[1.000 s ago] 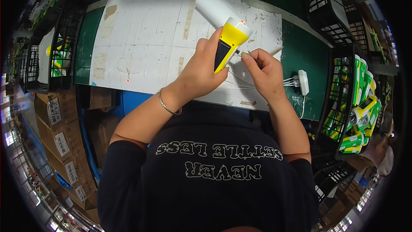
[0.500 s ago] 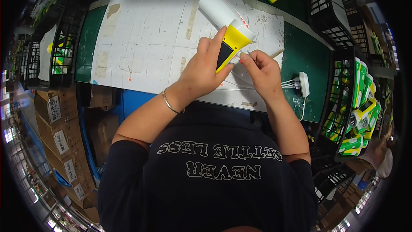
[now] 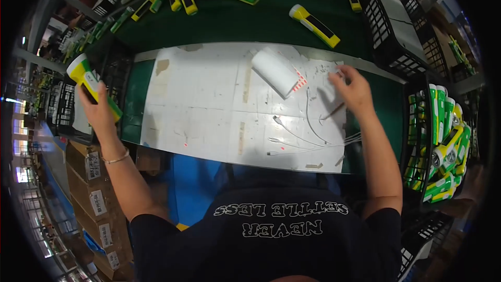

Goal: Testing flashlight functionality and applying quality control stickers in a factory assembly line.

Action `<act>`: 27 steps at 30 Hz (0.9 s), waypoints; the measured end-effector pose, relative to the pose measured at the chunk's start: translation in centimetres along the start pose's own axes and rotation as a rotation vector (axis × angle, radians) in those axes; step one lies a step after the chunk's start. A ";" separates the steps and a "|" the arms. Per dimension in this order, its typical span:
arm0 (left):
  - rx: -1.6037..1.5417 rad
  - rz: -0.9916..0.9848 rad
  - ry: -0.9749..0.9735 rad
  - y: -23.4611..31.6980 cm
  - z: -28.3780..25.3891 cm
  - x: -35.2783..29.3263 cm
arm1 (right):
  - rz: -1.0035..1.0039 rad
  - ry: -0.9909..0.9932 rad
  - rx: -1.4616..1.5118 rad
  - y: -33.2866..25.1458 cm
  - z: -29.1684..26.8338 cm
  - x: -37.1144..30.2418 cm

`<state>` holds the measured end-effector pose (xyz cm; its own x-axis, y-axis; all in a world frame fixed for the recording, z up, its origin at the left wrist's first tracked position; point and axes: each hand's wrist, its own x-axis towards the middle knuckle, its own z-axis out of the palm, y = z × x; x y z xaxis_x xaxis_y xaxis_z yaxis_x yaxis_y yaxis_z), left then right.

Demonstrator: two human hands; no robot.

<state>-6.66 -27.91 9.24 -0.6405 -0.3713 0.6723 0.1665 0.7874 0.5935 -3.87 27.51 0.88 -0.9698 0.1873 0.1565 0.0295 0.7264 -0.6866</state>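
My left hand [image 3: 99,107] is wrapped round a yellow, white and green flashlight [image 3: 90,84] with a dark panel. It holds the flashlight tilted over the black crate [image 3: 78,134] at the left. My right hand [image 3: 356,93] hovers above the right part of the white work surface [image 3: 209,94]. Its fingers are loosely bent and apart, and nothing shows in them. Nearest to it is a white roll [image 3: 274,72] with red-marked label strips at its edge. White charging cables [image 3: 300,131] with small plugs lie spread out below the roll.
Several flashlights, one of them a yellow one [image 3: 315,26], lie on the dark green belt [image 3: 266,15] beyond the work surface. A black crate [image 3: 417,154] full of green and yellow flashlights stands at the right. Cardboard boxes [image 3: 94,193] are stacked at the lower left.
My left hand has carried the flashlight from the middle of the work surface to the far left. My right hand has let go of the cable and moved up and right.
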 end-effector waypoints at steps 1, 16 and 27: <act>0.052 -0.050 -0.022 -0.2 -1.6 1.9 | 0.051 0.032 -0.091 0.1 -0.6 1.6; 0.975 -0.367 -0.137 -16.7 -3.5 11.1 | 0.269 -0.233 -0.235 4.0 1.6 11.4; -1.573 -0.917 -1.387 19.3 18.3 -12.1 | 0.487 -0.900 1.752 -6.5 2.0 -5.0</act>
<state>-9.44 0.79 4.40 -0.6998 0.7087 -0.0896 -0.5575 -0.4635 0.6887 0.32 20.58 3.12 -0.7924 -0.5875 -0.1641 0.5898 -0.6695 -0.4515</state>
